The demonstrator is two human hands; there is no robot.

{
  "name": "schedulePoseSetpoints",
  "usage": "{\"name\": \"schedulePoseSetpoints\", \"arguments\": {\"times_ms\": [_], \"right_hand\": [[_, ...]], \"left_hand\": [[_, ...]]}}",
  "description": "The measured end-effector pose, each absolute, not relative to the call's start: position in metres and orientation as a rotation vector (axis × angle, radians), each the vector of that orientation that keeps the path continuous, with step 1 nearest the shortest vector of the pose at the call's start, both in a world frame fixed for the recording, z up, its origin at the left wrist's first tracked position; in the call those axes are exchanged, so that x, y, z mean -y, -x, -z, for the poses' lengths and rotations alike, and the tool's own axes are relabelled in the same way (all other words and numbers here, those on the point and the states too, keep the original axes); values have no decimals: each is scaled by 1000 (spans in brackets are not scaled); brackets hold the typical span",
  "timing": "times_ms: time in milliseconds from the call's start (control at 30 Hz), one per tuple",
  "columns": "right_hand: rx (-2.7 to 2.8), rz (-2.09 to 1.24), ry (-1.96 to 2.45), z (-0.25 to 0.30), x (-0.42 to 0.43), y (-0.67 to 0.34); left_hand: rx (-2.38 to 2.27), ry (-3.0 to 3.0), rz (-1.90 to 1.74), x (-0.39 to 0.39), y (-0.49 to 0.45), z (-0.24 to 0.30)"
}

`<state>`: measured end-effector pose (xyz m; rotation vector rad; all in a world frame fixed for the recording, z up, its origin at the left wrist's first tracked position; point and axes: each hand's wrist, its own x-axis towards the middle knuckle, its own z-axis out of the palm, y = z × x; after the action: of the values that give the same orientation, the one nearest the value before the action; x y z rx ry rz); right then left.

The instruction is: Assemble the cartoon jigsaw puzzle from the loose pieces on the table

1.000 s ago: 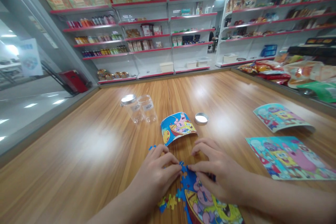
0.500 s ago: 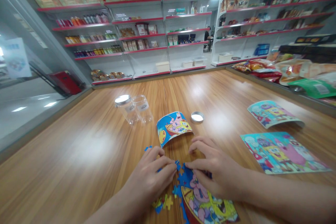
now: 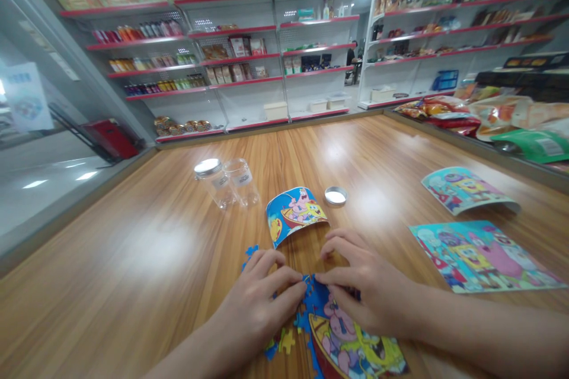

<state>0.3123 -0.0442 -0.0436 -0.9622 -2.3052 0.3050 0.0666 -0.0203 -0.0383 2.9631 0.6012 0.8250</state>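
Note:
My left hand (image 3: pixel 264 293) pinches a small blue jigsaw piece (image 3: pixel 306 279) between thumb and index finger, against the upper left edge of a partly joined jigsaw puzzle (image 3: pixel 340 331). My right hand (image 3: pixel 367 278) holds that puzzle down, thumb and index fingertip on its top edge, the other fingers curled above the table. The puzzle shows a pink starfish and a yellow sponge figure in a boat. Loose blue and yellow pieces (image 3: pixel 287 341) lie under and beside my left hand, which partly hides them. A curved picture card (image 3: pixel 297 213) with the same scene stands just beyond my hands.
Two clear plastic jars (image 3: pixel 242 183) stand at the back left, one with a silver lid. A loose round lid (image 3: pixel 336 195) lies behind the card. To the right are a finished-looking turquoise puzzle (image 3: pixel 482 254) and a curved card (image 3: pixel 466 186). Snack bags (image 3: pixel 453 115) and stocked shelves (image 3: pixel 240 62) lie beyond.
My left hand has shifted slightly right, bringing the blue piece up against the puzzle's edge near my right index finger. The right hand has hardly moved.

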Motion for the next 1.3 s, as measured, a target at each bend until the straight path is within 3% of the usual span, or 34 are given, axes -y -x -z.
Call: {"name": "schedulePoseSetpoints", "arguments": {"times_ms": [1300], "right_hand": [[2295,-335,950,44,45,-312]], "left_hand": [[-638,-2962,-780,22,-68,37]]}}
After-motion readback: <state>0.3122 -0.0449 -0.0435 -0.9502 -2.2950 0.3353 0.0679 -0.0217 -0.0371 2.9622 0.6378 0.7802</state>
